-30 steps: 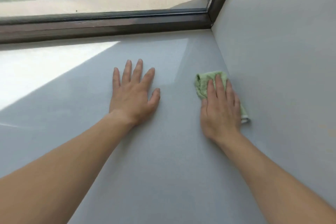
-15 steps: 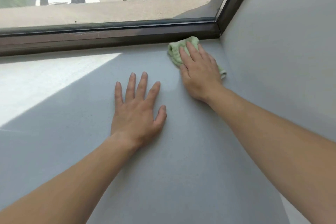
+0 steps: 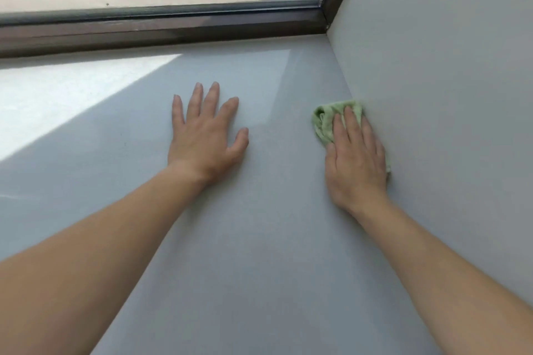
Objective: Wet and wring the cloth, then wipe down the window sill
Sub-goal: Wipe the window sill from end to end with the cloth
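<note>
A small green cloth (image 3: 327, 119) lies bunched on the grey window sill (image 3: 259, 239), right against the side wall. My right hand (image 3: 356, 158) lies flat on top of the cloth and presses it down, so only its far and left edges show. My left hand (image 3: 206, 135) rests palm down on the bare sill to the left, fingers spread, holding nothing. A faint damp sheen marks the sill beyond the hands.
The dark brown window frame (image 3: 161, 29) runs along the far edge of the sill. A plain grey wall (image 3: 447, 95) closes the right side. A bright patch of sunlight (image 3: 57, 95) falls on the sill at the left.
My right hand has drawn the cloth back from the far corner by the frame toward me along the right wall. The left hand has stayed planted.
</note>
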Motion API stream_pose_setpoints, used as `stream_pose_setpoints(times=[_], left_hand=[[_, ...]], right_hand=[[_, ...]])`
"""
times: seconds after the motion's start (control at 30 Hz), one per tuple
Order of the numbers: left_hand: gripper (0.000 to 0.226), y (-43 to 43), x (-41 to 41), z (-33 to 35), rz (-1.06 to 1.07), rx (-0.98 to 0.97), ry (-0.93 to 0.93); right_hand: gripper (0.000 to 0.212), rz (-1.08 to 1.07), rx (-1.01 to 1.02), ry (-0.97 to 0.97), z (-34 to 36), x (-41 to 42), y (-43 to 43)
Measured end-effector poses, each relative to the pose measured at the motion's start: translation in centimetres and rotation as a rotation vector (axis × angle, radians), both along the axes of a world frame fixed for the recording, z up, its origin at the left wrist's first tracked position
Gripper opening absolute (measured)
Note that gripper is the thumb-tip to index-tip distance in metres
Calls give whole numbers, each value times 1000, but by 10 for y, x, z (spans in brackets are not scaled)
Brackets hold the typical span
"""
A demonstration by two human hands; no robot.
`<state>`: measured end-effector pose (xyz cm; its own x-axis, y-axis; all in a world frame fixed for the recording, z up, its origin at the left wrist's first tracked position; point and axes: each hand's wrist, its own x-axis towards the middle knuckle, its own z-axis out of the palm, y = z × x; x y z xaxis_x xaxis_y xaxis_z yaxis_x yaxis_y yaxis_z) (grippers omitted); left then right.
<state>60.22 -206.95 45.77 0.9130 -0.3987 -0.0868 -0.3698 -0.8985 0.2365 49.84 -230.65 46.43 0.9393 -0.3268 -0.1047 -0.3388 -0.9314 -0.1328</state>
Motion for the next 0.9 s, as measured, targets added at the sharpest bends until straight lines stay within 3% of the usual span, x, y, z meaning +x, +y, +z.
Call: stream_pose_setpoints(times=[0.17,0.37,0.5,0.67,0.77,0.83,0.9], left_hand=[[54,14,-34,9,20,-236,-34],[46,46,-210,20,47,-215,-1],[50,77,-308,18,133,-145,68],[52,97,-345,20,165,-202,96],[52,99,-353,28,180,-199,83],[51,96,-358,35,172,-203,92],[49,87,-360,44,150,-240,115]], right_hand=[[61,13,20,31,2,-162,6],[58,41,63,11,6,-280,15],[55,69,144,-41,7,-306,50],[55,396,131,-2,5,-307,113],[58,566,229,-14,2,-307,106],[65,549,378,-65,7,-308,94],[67,393,436,-128,14,-307,86]])
